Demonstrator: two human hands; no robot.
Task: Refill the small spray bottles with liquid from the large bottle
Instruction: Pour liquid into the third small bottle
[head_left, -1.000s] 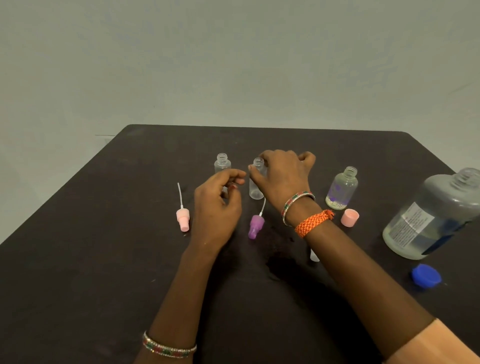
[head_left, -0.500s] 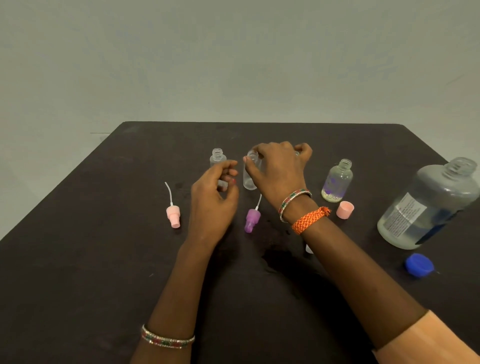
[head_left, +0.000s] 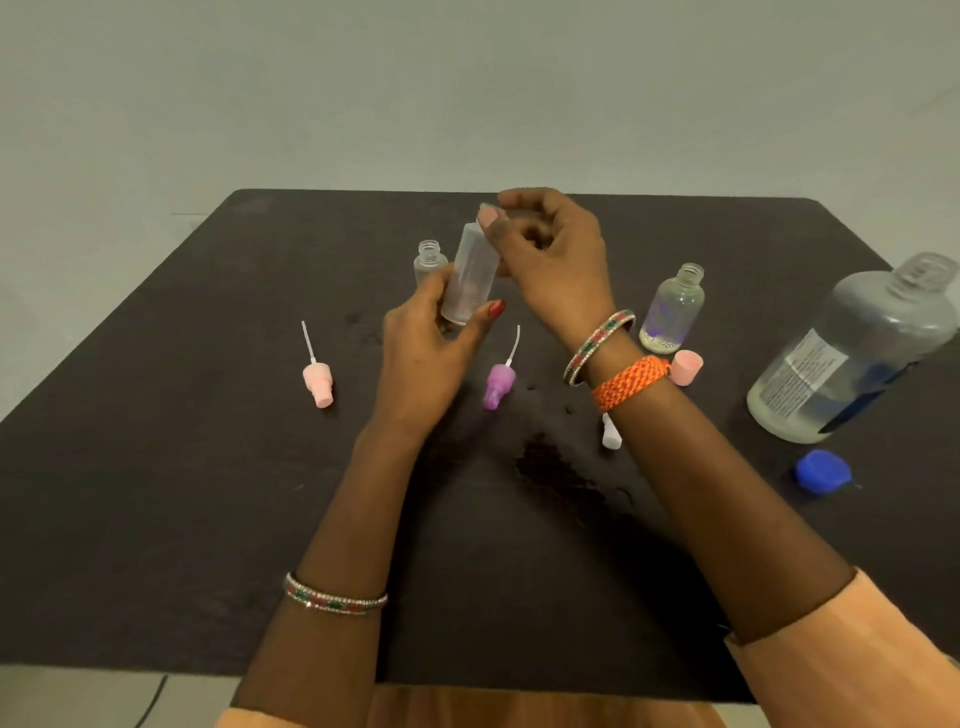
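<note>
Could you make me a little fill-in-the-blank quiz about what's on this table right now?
1. Both hands hold a small clear bottle lifted off the dark ____.
2. The loose cap lying near the large bottle is coloured ____.
3. The spray top lying between the two forearms is coloured ____.
4. The large bottle's neck is ____, with no cap on it.

Missing words: table; blue; purple; open

I noted a dark desk (head_left: 156, 519) set against a plain grey wall (head_left: 467, 78). A wet dark stain (head_left: 550, 462) marked the desk surface near its middle. On my wrists sat beaded bangles (head_left: 335, 600) and an orange braided band (head_left: 628, 382).
</note>
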